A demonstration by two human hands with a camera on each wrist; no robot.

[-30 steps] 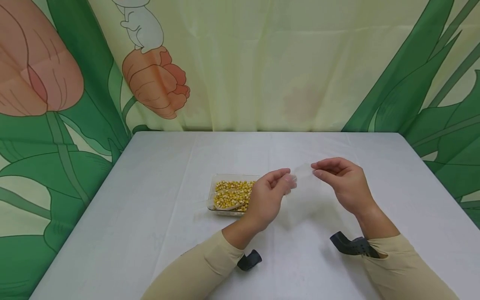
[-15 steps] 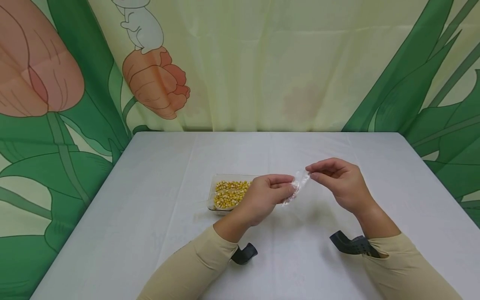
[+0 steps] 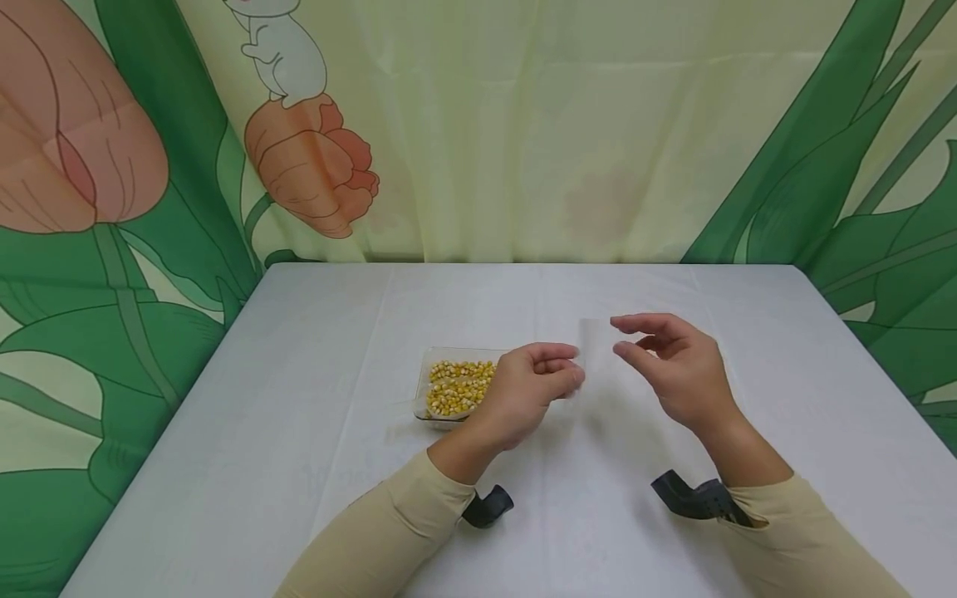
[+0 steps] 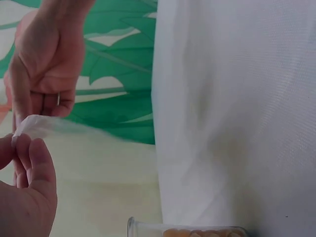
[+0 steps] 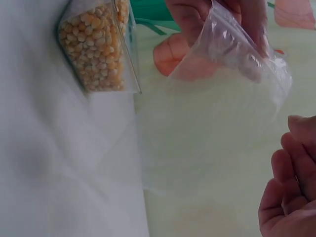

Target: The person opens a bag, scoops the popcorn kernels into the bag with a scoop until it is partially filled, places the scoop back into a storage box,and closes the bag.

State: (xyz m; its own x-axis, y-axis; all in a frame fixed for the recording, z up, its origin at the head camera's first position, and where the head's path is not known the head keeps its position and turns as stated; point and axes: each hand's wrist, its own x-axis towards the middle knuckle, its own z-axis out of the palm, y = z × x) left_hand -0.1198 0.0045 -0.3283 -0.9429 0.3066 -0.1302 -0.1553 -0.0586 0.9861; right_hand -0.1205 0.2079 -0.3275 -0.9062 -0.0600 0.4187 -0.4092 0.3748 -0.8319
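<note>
My left hand (image 3: 527, 386) pinches a thin clear plastic bag (image 5: 232, 37) between thumb and fingers, above the table. In the right wrist view the bag spreads out crumpled from that grip, one sheet of it hanging away. To its right is my right hand (image 3: 676, 365), thumb and fingers parted with a gap and nothing seen between them. The bag (image 4: 54, 126) shows as a pale film in the left wrist view; in the head view it is almost invisible. Behind my left hand stands a clear rectangular container (image 3: 420, 382) with yellow corn kernels (image 3: 458, 389), partly covered by the hand.
A white cloth covers the table (image 3: 299, 374). A printed curtain (image 3: 486, 133) with flowers and leaves hangs behind it and at the sides. Black curved pieces, one a wrist mount (image 3: 699, 497), stick out from both sleeves.
The bag, stretched between both hands and then bunched, now hangs from my left hand alone. My right thumb and fingers have parted from it. The left hand sits slightly lower than a second ago.
</note>
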